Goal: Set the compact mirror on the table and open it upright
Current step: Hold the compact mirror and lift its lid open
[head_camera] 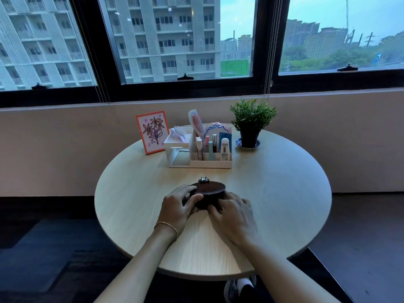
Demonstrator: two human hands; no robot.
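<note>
A dark brown round compact mirror [208, 189] sits near the middle of the round light-wood table [273, 193], with a small metal hinge at its far edge. Its lid is raised a little at the near side, so the compact looks partly open. My left hand [180, 205] grips the left and front of it, thumb pressed on the front. My right hand [231, 212] holds the right and front side, fingers curled against its lower half. The mirror glass is hidden.
Behind the compact stands a white organiser [197, 155] with cosmetics, a comb and a small mirror. An orange-framed flower picture [152, 131] is at the back left, a potted plant [251, 123] at the back right. A wall and windows lie beyond.
</note>
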